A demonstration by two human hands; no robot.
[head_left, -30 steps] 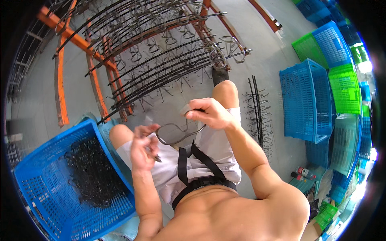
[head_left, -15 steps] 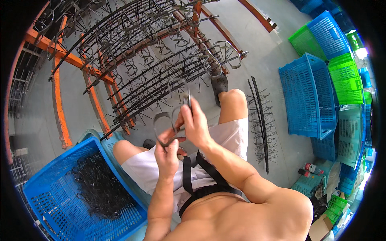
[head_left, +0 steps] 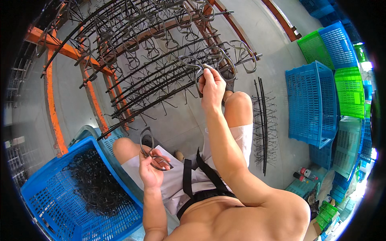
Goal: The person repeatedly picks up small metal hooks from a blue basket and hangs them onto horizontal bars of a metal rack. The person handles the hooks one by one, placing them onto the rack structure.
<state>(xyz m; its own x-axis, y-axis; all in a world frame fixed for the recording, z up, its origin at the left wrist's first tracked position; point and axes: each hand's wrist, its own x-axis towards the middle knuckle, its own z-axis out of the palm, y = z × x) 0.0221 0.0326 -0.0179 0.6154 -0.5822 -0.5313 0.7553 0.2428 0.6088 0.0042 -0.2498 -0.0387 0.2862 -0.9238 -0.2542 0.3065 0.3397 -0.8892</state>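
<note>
My left hand (head_left: 152,172) is closed on a dark grey eyeglass frame (head_left: 149,153), held over my left thigh. My right hand (head_left: 212,87) reaches forward, thumb and fingers pinching another dark eyeglass frame (head_left: 198,79) beside the nearest rods of the rack. Around that hand, more eyeglass frames (head_left: 245,71) hang at the rod's right end. The black rods (head_left: 161,97) carry rows of thin wire hooks and rest on an orange metal rack (head_left: 91,94). Whether the frame in my right hand touches a hook, I cannot tell.
Left of my knee stands a blue basket (head_left: 48,197) with a heap of thin black pieces (head_left: 96,182). Hooked rods (head_left: 263,124) lie on the floor at right. Beyond them are blue crates (head_left: 303,104), green crates (head_left: 349,92) and bottles (head_left: 309,173).
My hands have parted. My right hand has moved forward to the rack with one eyeglass frame, while my left hand has drawn back slightly, keeping another.
</note>
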